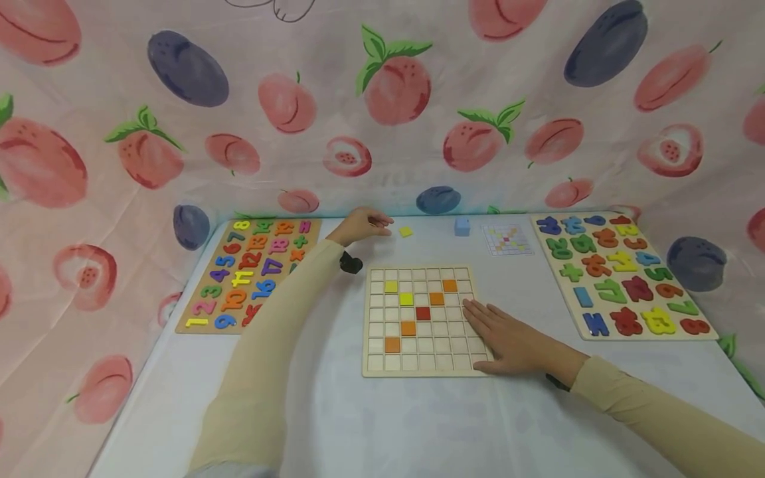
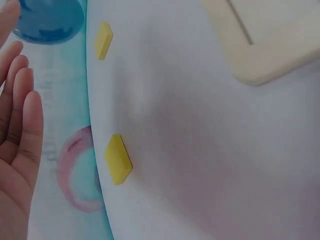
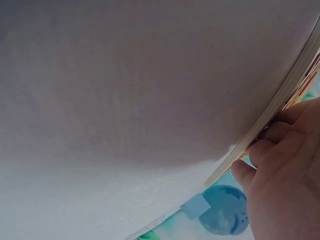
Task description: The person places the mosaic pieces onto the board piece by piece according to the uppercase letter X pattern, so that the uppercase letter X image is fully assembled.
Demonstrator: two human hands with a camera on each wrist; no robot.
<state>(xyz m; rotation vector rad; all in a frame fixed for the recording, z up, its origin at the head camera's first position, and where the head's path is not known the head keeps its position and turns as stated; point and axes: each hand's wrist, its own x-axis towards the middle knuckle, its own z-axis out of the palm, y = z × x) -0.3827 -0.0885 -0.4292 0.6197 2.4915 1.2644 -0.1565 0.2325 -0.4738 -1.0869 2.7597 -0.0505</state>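
Note:
My left hand (image 1: 362, 226) hovers at the back of the table with its fingers loosely extended and nothing between them. Just right of its fingertips lies a yellow square tile (image 1: 406, 232). The left wrist view shows a second yellow tile (image 2: 119, 160) lying apart from the first; my hand covers that one in the head view. My right hand (image 1: 508, 340) rests flat, fingers straight, on the right edge of a wooden grid board (image 1: 366, 325). On the board sit two yellow tiles (image 1: 391, 287), a red tile (image 1: 423, 313) and several orange tiles (image 1: 408, 328) in a crossing diagonal pattern.
A light blue cube (image 1: 462, 227) and a printed pattern card (image 1: 507, 239) lie at the back. Number puzzle boards stand left (image 1: 206, 325) and right (image 1: 651, 335). A fruit-print curtain (image 1: 394, 179) closes off the table's back edge.

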